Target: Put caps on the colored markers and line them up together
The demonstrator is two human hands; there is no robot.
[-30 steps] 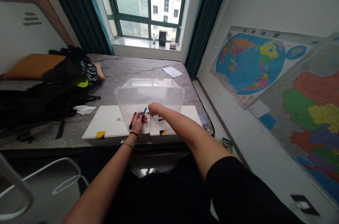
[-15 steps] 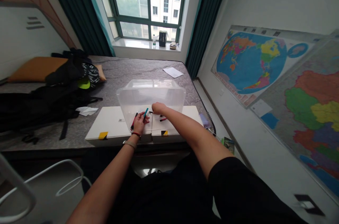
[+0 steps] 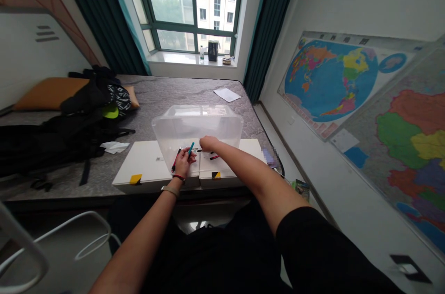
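A clear plastic bin (image 3: 198, 124) rests on two white boxes (image 3: 137, 157), its open side seemingly toward me. My left hand (image 3: 185, 160) is closed around a slim teal pen (image 3: 191, 148), which sticks up between thumb and fingers. Just left of this hand lie slim red and black pens (image 3: 175, 164), partly hidden by it. My right hand (image 3: 208, 143) is curled inside the bin, to the right of and slightly beyond the left. A small dark thin item (image 3: 198, 150) shows by its fingertips; the grip itself is hidden. Beneath the right wrist are short dark and red pens (image 3: 213, 157).
The boxes sit at the near edge of a grey mattress (image 3: 156, 94). A black bag (image 3: 52, 141) and a white tissue (image 3: 114, 147) lie to the left. White paper (image 3: 227, 94) is farther back. A white cable (image 3: 93, 233) loops at lower left.
The right hand shifts very slightly by the small dark item. My left hand keeps its hold on the teal pen. The camera view has moved a little.
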